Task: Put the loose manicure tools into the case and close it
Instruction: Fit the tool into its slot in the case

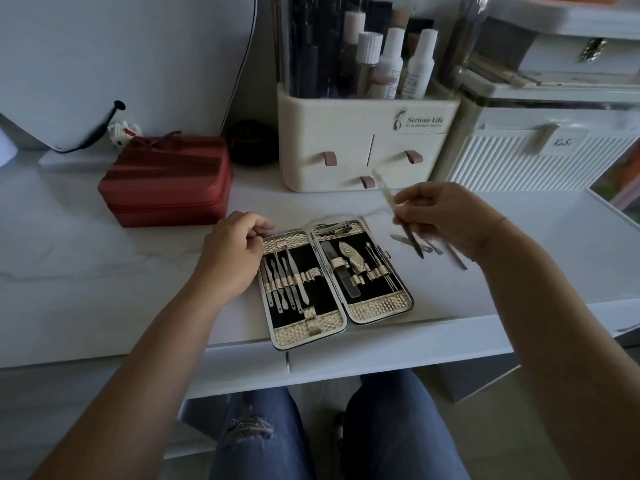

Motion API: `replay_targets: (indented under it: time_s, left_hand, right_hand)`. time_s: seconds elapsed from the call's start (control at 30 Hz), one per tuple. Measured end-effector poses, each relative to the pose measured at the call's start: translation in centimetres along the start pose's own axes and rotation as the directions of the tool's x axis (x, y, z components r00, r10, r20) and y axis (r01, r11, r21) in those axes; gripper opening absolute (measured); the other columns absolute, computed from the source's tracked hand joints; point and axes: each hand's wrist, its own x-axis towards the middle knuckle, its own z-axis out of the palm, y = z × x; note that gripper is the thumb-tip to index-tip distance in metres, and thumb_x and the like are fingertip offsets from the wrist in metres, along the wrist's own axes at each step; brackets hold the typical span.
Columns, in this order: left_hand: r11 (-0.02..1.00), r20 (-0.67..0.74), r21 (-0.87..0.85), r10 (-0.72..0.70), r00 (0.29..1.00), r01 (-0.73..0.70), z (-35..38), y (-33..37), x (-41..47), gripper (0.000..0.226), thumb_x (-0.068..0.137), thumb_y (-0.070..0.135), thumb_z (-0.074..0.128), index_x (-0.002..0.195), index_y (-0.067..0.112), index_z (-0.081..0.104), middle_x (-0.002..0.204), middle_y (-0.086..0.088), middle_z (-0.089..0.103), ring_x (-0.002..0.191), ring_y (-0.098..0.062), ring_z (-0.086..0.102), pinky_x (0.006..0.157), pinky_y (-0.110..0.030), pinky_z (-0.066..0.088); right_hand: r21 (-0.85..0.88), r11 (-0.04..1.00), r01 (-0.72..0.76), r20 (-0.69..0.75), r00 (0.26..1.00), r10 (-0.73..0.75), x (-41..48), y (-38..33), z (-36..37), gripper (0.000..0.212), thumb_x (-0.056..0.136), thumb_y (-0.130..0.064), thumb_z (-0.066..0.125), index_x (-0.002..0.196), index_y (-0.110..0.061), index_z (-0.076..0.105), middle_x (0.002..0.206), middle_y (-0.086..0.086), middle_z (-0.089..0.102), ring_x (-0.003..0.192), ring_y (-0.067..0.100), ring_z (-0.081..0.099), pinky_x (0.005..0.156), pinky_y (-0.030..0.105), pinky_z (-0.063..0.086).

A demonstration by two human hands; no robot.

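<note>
My right hand [446, 216] pinches a slim tool [412, 239] right of centre, my left hand [235, 251] curls, perhaps gripping, at the open case [381, 311] mid-frame; a light pinch could drop it among the loose tools [457, 259].

Desk [104, 271]: white top with faint grey veining, filling the middle of the view. Its front edge runs from 8 to 4 o'clock.

Wall [156, 36]: pale and plain, at 11 o'clock. A thin black cable [242, 64] hangs down it near 12.

Cream organizer [367, 147] at 12 to 1 o'clock, at the back of the desk. It has drawers with brown pull tabs, and bottles [391, 64] stand in its top.

White ribbed box [540, 161] at 2 o'clock, just beside the organizer.

Red zip pouch [166, 181] at 10 o'clock. A black round thing [252, 142] sits behind it, too dark to identify.

Floor [485, 427]: grey-beige, at 5 o'clock.

Light is soft and dim, with weak shadows.
</note>
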Motion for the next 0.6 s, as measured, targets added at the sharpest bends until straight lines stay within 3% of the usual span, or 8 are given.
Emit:
replay_targets:
  time_s: [0.1, 0.2, 0.3, 0.47, 0.6]
  left_hand:
    - [1.000, 0.005, -0.004, -0.010, 1.000, 0.010, 0.0, 0.1, 0.0, 0.031, 0.087, -0.002, 0.049, 0.104, 0.017, 0.065, 0.106, 0.005, 0.060, 0.100, -0.013, 0.052, 0.091, -0.028, 0.041]
    - [1.000, 0.009, -0.011, -0.008, 1.000, 0.008, 0.0, 0.4, -0.1, 0.031, 0.086, -0.003, 0.048, 0.103, 0.016, 0.066, 0.105, 0.002, 0.060, 0.100, -0.015, 0.053, 0.092, -0.028, 0.041]
    - [1.000, 0.011, -0.010, -0.011, 1.000, 0.011, -0.1, 0.6, -0.1, 0.031, 0.086, -0.003, 0.048, 0.103, 0.016, 0.066, 0.105, 0.001, 0.060, 0.103, -0.017, 0.053, 0.095, -0.032, 0.041]
    - [1.000, 0.008, -0.002, -0.004, 1.000, 0.004, -0.3, 0.5, -0.1, 0.031, 0.086, -0.002, 0.049, 0.103, 0.017, 0.066, 0.106, 0.000, 0.062, 0.103, -0.017, 0.055, 0.095, -0.038, 0.043]
    - [1.000, 0.005, 0.006, 0.004, 1.000, -0.004, -0.3, 0.4, -0.1, 0.030, 0.086, -0.002, 0.048, 0.103, 0.017, 0.066, 0.107, 0.000, 0.061, 0.104, -0.017, 0.054, 0.094, -0.035, 0.042]
  right_hand:
    - [0.226, 0.971, -0.083, 0.229, 0.973, 0.029, 1.1, -1.4, 3.2, 0.031, 0.084, 0.003, 0.058, 0.114, -0.006, 0.057, 0.073, 0.010, 0.068, 0.053, 0.009, 0.060, 0.049, 0.016, 0.050]
    - [0.197, 0.971, -0.133, 0.378, 0.924, 0.050, 2.4, -2.1, 6.3, 0.059, 0.086, 0.007, 0.055, 0.137, -0.014, 0.037, 0.076, 0.014, 0.063, 0.056, 0.012, 0.062, 0.050, 0.018, 0.053]
    - [0.132, 0.988, -0.083, 0.473, 0.881, 0.010, 3.6, -2.4, 8.2, 0.079, 0.085, 0.010, 0.055, 0.146, -0.027, 0.021, 0.072, 0.011, 0.064, 0.060, 0.017, 0.064, 0.056, 0.023, 0.056]
    - [0.092, 0.995, -0.029, 0.531, 0.847, -0.024, 5.0, -2.5, 9.5, 0.078, 0.084, 0.010, 0.056, 0.145, -0.028, 0.025, 0.068, 0.007, 0.062, 0.062, 0.020, 0.065, 0.057, 0.026, 0.056]
    - [0.065, 0.998, -0.015, 0.517, 0.856, -0.021, 5.3, -2.6, 9.7, 0.068, 0.083, 0.008, 0.059, 0.139, -0.022, 0.036, 0.069, 0.008, 0.062, 0.063, 0.021, 0.065, 0.054, 0.024, 0.054]
